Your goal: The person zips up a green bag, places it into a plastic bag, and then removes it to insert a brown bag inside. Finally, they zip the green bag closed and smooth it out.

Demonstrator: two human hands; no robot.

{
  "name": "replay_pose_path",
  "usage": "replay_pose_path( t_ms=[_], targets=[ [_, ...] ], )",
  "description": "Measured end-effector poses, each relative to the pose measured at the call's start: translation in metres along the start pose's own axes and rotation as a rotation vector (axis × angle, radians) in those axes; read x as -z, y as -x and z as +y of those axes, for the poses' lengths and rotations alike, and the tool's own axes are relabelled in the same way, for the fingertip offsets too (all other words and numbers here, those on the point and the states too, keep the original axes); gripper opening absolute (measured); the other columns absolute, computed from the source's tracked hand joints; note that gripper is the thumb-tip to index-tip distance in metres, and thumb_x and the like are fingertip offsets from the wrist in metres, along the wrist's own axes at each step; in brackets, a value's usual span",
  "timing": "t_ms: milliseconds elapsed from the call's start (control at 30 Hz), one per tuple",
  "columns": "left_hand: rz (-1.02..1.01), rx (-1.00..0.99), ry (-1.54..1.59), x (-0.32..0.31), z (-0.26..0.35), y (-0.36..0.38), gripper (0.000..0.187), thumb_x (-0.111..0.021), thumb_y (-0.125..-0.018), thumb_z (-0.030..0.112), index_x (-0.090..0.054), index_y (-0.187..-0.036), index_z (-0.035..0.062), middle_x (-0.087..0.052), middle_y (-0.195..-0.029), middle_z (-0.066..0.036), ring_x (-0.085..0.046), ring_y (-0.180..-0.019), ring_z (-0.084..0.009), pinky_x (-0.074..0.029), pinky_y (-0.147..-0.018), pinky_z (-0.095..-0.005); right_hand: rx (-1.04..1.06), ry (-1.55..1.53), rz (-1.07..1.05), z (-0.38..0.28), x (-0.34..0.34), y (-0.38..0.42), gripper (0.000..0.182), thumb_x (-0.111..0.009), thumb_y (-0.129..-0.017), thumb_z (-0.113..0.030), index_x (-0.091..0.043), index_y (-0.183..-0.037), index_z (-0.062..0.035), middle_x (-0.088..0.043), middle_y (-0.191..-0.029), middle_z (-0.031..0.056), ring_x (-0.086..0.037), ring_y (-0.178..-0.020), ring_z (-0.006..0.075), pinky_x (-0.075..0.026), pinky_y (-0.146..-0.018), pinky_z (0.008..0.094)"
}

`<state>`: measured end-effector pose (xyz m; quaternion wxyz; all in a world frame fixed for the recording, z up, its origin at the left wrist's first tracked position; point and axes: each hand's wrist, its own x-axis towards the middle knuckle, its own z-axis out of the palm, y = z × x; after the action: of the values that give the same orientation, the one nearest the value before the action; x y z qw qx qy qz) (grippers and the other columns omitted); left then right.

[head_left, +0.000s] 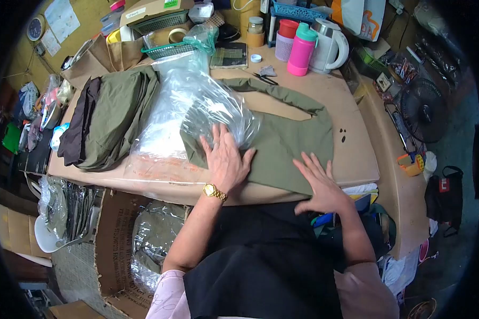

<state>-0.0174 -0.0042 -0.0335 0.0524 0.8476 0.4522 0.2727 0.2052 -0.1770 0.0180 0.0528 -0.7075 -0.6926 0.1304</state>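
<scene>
An olive green garment [287,143] lies spread on the table, with one long narrow part curving round at the back right. My left hand [226,159], with a gold watch on the wrist, rests with fingers spread on the garment's left part, at the lower edge of a clear plastic bag [197,101]. Flat on the garment's right side near the front edge lies my right hand [319,181], fingers apart. The bag's sheets stretch leftward over the table and partly cover the garment. Neither hand grips anything.
Folded olive garments [117,117] are stacked at the table's left. Small scissors [265,78], a pink bottle [302,50] and a kettle [327,48] stand or lie at the back. Below left, a cardboard box [114,250] holds bagged garments. A fan [424,109] is on the right.
</scene>
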Motion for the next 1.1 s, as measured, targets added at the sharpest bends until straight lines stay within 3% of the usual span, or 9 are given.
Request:
replay_pose_path(
  t_ms=[200, 367, 500, 667, 733, 833, 967, 1033, 1100],
  targets=[
    [-0.131, -0.001, -0.059, -0.007, -0.004, 0.004, 0.099, -0.068, -0.078, 0.065, -0.042, -0.127, -0.0173, -0.036, -0.147, -0.035, -0.024, -0.145, -0.0462, -0.011, -0.113, -0.0701, 0.160, -0.077, 0.612, 0.065, -0.037, 0.023, 0.039, -0.060, -0.069, 0.011, -0.072, -0.099, -0.0092, -0.066, -0.123, 0.0120, -0.054, -0.130, 0.0331, -0.023, -0.113, 0.0629],
    [-0.201, -0.109, 0.027, -0.019, 0.017, 0.003, 0.106, -0.068, -0.074, 0.070, -0.040, -0.131, -0.0159, -0.035, -0.148, -0.034, -0.024, -0.145, -0.0462, -0.012, -0.114, -0.0688, 0.280, -0.097, 0.724, 0.048, -0.009, -0.003, 0.030, -0.059, -0.069, 0.012, -0.065, -0.092, -0.0044, -0.069, -0.107, 0.0110, -0.064, -0.114, 0.0310, -0.032, -0.110, 0.0581],
    [-0.260, -0.303, 0.325, -0.025, 0.059, 0.035, 0.085, -0.075, -0.080, 0.036, -0.034, -0.135, -0.0125, -0.036, -0.144, -0.035, -0.029, -0.140, -0.0485, -0.018, -0.114, -0.0645, 0.452, 0.276, 1.083, 0.003, 0.097, -0.019, 0.021, -0.066, -0.073, 0.005, -0.061, -0.091, -0.0045, -0.064, -0.082, 0.0064, -0.062, -0.075, 0.0260, -0.047, -0.084, 0.0489],
    [-0.250, 0.107, 0.999, -0.002, 0.027, 0.047, 0.049, -0.061, -0.093, 0.013, -0.044, -0.136, -0.0035, -0.058, -0.128, -0.022, -0.058, -0.116, -0.0307, -0.046, -0.098, -0.0396, 0.608, 0.082, 0.516, -0.073, 0.138, -0.087, 0.019, -0.070, -0.082, -0.011, -0.061, -0.097, -0.0044, -0.065, -0.084, 0.0109, -0.063, -0.081, 0.0311, -0.046, -0.077, 0.0426],
    [-0.058, 0.625, 1.185, 0.020, -0.011, 0.050, 0.046, -0.059, -0.101, 0.030, -0.051, -0.133, -0.0010, -0.061, -0.123, -0.012, -0.058, -0.109, -0.0196, -0.048, -0.093, -0.0369, 0.613, -0.195, 0.093, -0.070, 0.111, -0.129, 0.029, -0.076, -0.080, -0.018, -0.061, -0.099, -0.0027, -0.065, -0.091, 0.0141, -0.062, -0.087, 0.0321, -0.046, -0.079, 0.0410],
    [0.494, 0.583, 1.252, 0.061, -0.087, 0.053, 0.046, -0.056, -0.102, 0.028, -0.049, -0.137, -0.0004, -0.057, -0.129, -0.013, -0.054, -0.117, -0.0189, -0.043, -0.102, -0.0350, 0.661, -0.352, -0.443, -0.042, 0.049, -0.194, 0.039, -0.080, -0.077, -0.025, -0.060, -0.102, -0.0024, -0.064, -0.104, 0.0159, -0.061, -0.099, 0.0312, -0.047, -0.083, 0.0401],
    [0.451, 0.159, 1.051, 0.137, -0.129, 0.058, 0.077, -0.030, -0.100, 0.063, -0.046, -0.138, -0.0015, -0.052, -0.135, -0.013, -0.054, -0.123, -0.0242, -0.035, -0.109, -0.0380, 0.650, -0.158, -0.336, -0.041, -0.003, -0.217, 0.042, -0.081, -0.075, -0.023, -0.060, -0.106, -0.0036, -0.060, -0.118, 0.0152, -0.057, -0.111, 0.0325, -0.046, -0.090, 0.0389],
    [0.336, 0.292, 0.938, 0.166, -0.108, 0.061, 0.076, -0.029, -0.101, 0.063, -0.044, -0.140, -0.0008, -0.049, -0.137, -0.014, -0.054, -0.122, -0.0240, -0.037, -0.107, -0.0366, 0.924, -0.087, -0.008, -0.039, -0.014, -0.218, 0.056, -0.084, -0.069, -0.030, -0.061, -0.114, -0.0054, -0.052, -0.134, 0.0161, -0.050, -0.123, 0.0346, -0.043, -0.099, 0.0406],
    [0.350, 0.354, 0.878, 0.165, -0.123, 0.079, 0.066, -0.037, -0.103, 0.054, -0.045, -0.139, -0.0014, -0.055, -0.130, -0.014, -0.057, -0.116, -0.0231, -0.042, -0.101, -0.0361, 0.872, -0.165, -0.185, -0.038, -0.004, -0.212, 0.064, -0.087, -0.064, -0.028, -0.060, -0.118, -0.0072, -0.050, -0.136, 0.0156, -0.048, -0.126, 0.0342, -0.042, -0.101, 0.0399]
  ],
)
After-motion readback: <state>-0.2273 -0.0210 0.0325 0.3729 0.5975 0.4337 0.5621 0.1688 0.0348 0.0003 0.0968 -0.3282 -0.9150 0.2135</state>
